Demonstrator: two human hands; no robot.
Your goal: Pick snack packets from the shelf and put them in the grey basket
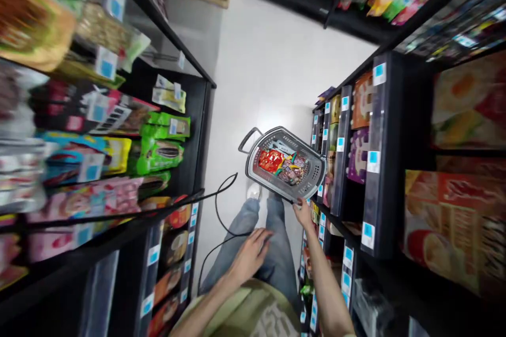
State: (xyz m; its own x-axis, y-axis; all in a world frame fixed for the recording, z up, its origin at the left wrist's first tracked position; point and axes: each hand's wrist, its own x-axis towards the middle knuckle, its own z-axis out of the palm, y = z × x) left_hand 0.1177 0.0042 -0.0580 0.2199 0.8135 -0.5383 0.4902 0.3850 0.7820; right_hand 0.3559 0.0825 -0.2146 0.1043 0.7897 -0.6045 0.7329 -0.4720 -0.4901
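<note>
I look down a narrow shop aisle at my own legs in blue jeans. My right hand (303, 212) is closed on the handle of a grey shopping basket (312, 171), which hangs beside the right shelves. Inside the basket lie several snack packets (276, 160), one of them red. My left hand (253, 251) hangs in front of my thigh with its fingers stretched out and apart, holding nothing. A thin black cable (219, 205) loops near it.
Black shelves (197, 131) on the left carry green, pink and yellow packets with blue price tags. Black shelves (379, 168) on the right hold boxed and bagged goods. A white floor (269, 63) runs ahead between them. Another shelf crosses the far end.
</note>
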